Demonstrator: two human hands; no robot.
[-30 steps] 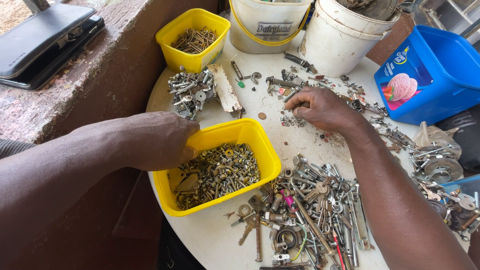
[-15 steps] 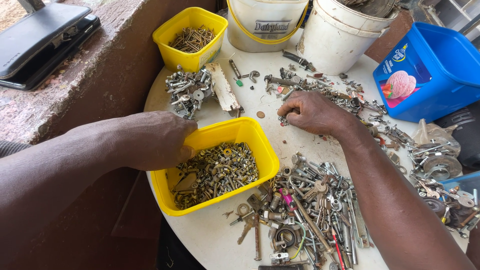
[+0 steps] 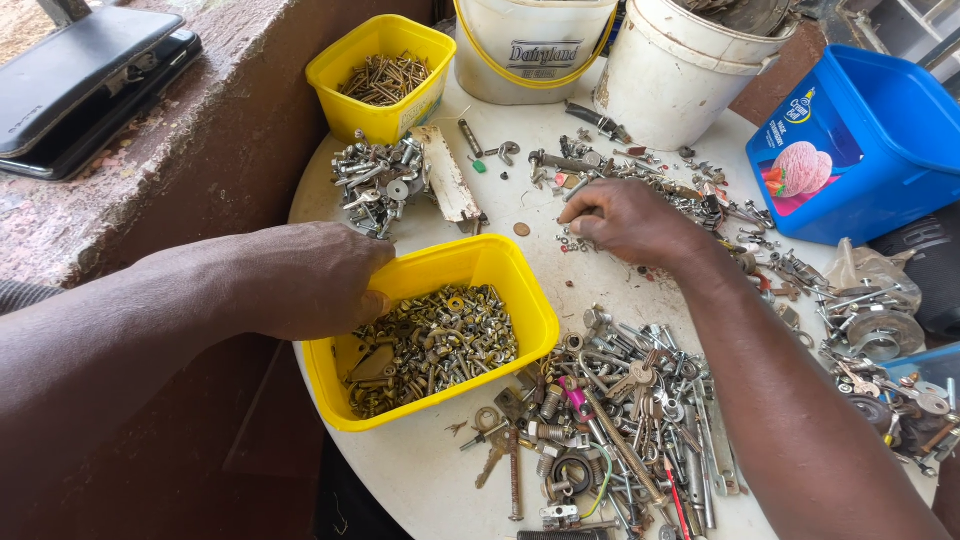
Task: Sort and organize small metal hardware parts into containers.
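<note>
My left hand (image 3: 310, 280) grips the near-left rim of a yellow plastic tub (image 3: 520, 290) filled with brass-coloured nuts, washers and screws. My right hand (image 3: 625, 218) rests palm-down on the white round table (image 3: 420, 480), its fingertips pinched among small loose nuts and washers (image 3: 565, 240) just beyond the tub. Whether the fingers hold a piece is hidden. A big heap of bolts, keys and metal bits (image 3: 610, 420) lies to the right of the tub, under my right forearm.
A second yellow tub of nails (image 3: 380, 75) stands at the back, with a pile of silver bolts (image 3: 375, 185) and a white strip before it. Two white buckets (image 3: 680, 75) and a blue tub (image 3: 870, 140) stand behind. A stone ledge with a black case (image 3: 90, 85) runs along the left.
My right hand has slid a little nearer and leftward over the scattered small parts. My left hand has stayed on the tub's rim.
</note>
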